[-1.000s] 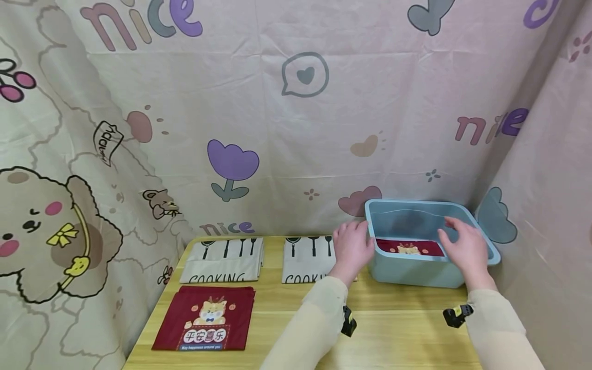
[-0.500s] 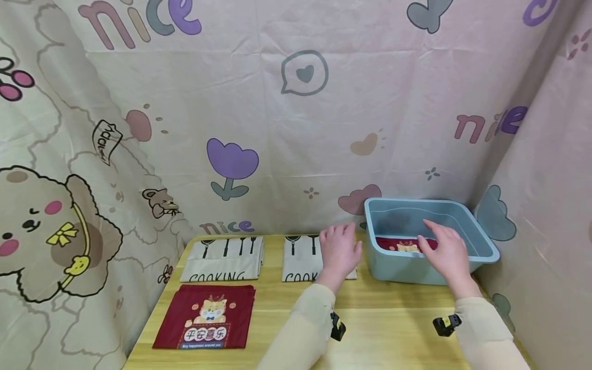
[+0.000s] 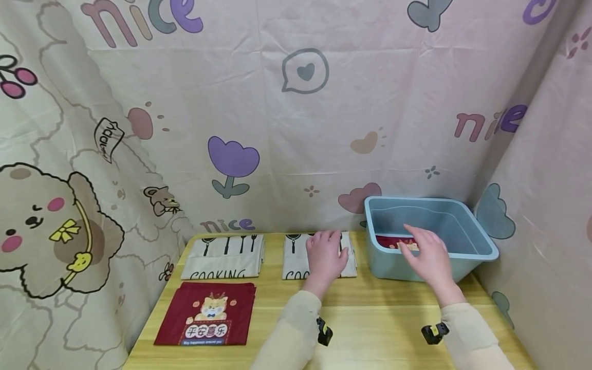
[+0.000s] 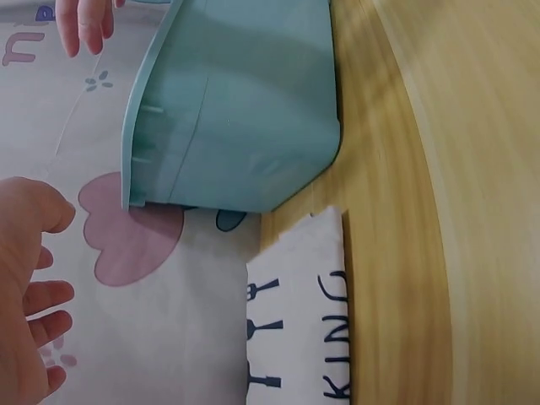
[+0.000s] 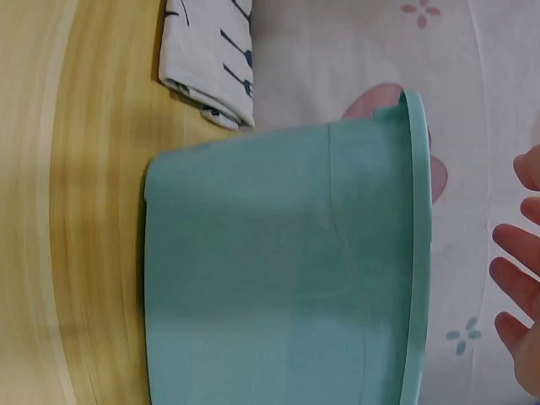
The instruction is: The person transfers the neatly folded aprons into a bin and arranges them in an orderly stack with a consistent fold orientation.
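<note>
White cloth [image 3: 294, 258] beside the blue bin [image 3: 393, 264] lies folded on the desk [image 3: 370, 318] at your eleven o'clock; your left hand [image 3: 326, 259] hangs near it, right hand [image 3: 431, 261] near the bin, each grip wide.

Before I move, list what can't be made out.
Head view: part of the dark red printed cloth inside the light blue plastic bin, behind its front wall and the right hand.
Head view: the middle of the white folded black-lettered cloth beside the bin, behind the left hand.
Left wrist view: that cloth's first letters, cut off by the bottom edge.
Right wrist view: the bin's inside, behind its wall.
</note>
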A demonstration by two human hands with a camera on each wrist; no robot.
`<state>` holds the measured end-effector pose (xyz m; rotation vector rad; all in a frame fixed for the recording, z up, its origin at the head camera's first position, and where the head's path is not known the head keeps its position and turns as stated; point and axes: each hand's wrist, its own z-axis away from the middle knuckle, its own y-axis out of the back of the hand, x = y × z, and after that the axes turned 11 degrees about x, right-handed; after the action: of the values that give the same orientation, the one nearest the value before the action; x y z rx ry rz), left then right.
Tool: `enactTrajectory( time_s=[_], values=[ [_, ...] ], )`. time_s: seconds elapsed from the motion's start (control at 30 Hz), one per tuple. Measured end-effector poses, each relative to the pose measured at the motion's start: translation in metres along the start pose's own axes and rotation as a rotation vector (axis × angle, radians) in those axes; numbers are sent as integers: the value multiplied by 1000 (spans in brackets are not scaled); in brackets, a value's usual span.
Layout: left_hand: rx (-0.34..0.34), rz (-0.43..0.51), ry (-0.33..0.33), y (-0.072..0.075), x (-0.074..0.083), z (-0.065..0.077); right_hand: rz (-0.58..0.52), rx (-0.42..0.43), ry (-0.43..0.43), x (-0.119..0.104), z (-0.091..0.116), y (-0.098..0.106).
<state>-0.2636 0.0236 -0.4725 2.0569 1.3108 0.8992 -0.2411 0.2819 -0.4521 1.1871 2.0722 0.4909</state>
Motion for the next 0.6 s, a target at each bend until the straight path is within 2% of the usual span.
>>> enactTrajectory(
  time_s=[0.23,0.6],
  values=[
    [10,1,14,5,-17,9,-23,8,32,-14,6,-8],
    [40,-1,18,20,-52,20,-106,75,143,-39,14,-24]
  ],
)
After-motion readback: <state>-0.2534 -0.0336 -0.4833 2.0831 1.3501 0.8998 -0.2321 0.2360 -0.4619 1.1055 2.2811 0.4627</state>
